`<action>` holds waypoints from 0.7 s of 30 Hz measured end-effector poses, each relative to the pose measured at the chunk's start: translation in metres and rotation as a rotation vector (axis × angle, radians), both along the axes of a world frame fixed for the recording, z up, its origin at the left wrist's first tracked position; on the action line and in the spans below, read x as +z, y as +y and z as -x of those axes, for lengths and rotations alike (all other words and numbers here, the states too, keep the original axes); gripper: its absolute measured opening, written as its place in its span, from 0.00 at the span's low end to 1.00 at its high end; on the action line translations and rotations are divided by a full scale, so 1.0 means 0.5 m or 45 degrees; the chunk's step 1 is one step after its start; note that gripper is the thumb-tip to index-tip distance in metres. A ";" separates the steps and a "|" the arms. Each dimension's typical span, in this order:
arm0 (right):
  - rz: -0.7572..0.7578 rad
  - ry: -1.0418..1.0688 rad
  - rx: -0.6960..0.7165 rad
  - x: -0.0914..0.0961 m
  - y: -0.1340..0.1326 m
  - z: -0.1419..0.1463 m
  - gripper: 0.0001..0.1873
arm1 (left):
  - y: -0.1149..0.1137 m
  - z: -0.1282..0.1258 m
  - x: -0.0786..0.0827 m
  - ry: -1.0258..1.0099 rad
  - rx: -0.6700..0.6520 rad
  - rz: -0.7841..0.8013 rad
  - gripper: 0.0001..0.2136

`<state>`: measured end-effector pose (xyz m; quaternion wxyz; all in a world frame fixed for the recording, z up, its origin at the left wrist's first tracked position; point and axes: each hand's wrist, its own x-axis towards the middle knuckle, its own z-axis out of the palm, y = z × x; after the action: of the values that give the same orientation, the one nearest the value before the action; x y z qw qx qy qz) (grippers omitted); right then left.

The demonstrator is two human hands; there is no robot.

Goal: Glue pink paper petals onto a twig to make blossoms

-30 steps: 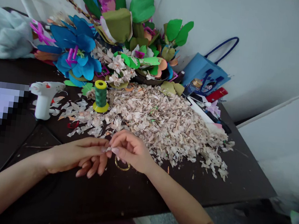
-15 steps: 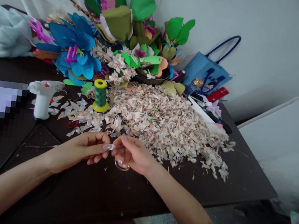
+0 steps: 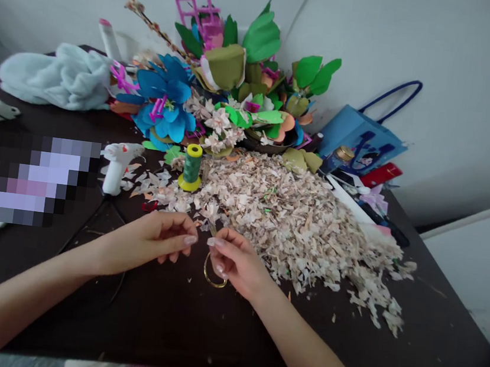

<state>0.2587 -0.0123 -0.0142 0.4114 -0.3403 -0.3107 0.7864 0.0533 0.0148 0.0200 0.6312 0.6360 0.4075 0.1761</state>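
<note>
My left hand rests on the dark table with thumb and fingers curled into a pinch. A small gap separates it from my right hand, which is also pinched, its fingertips pointing left. What either pinch holds is too small to make out. A gold ring handle, like that of small scissors, lies under my right fingers. Just beyond both hands spreads a big heap of pale pink paper scraps.
A green thread spool and a white glue gun stand left of the heap. Paper flowers and green leaves crowd the back, with a blue bag, a pale blue cloth and a blurred patch at left.
My fingertips, joined on a tiny paper piece before, have drawn apart. The camera has turned left and up, so everything sits further right in view.
</note>
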 end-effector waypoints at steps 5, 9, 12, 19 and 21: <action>-0.007 -0.001 -0.004 0.000 -0.002 -0.003 0.10 | -0.023 0.105 0.000 0.421 0.160 -0.282 0.14; -0.035 0.005 -0.007 -0.002 -0.004 -0.004 0.09 | -0.001 0.198 -0.003 0.860 0.522 -0.504 0.16; -0.040 0.001 0.001 -0.003 -0.005 -0.004 0.08 | 0.037 0.231 0.003 1.122 0.813 -0.638 0.18; -0.049 -0.009 -0.002 0.000 -0.005 -0.004 0.09 | 0.114 0.191 -0.022 1.050 0.854 -0.724 0.20; -0.049 -0.014 -0.009 0.003 -0.005 -0.005 0.09 | 0.119 0.176 -0.028 1.033 0.865 -0.751 0.20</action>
<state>0.2611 -0.0147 -0.0129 0.4190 -0.3376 -0.3269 0.7769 -0.0349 0.0745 0.0060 0.1309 0.6348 0.7300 0.2167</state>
